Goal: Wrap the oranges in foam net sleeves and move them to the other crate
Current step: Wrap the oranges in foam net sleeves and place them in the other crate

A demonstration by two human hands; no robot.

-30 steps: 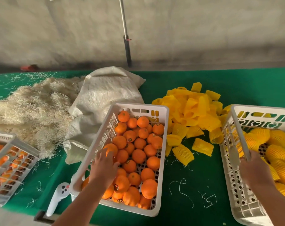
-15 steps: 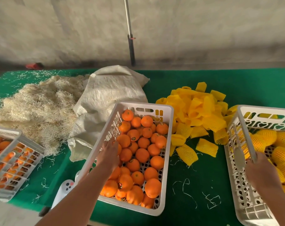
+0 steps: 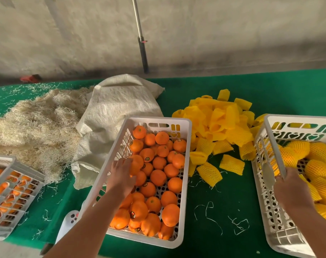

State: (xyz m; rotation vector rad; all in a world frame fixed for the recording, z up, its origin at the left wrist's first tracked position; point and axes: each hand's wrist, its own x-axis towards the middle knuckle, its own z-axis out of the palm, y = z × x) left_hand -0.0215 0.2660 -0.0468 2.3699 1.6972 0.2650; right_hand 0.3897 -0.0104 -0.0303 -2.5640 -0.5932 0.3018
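Now the left hand [image 3: 121,175] lays relaxed fingers on a round orange [image 3: 137,163] in the white slatted plastic crate [image 3: 186,164], while the right hand [image 3: 292,190] grips the rim of the right-side white crate [image 3: 270,159].

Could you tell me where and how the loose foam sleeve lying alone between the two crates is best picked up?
Judging by its pose, pinch the foam sleeve across its short width near one open end, coming straight down from above. It lies flat on the green cloth, apart from the sleeve pile, so fingers have room on both long sides.
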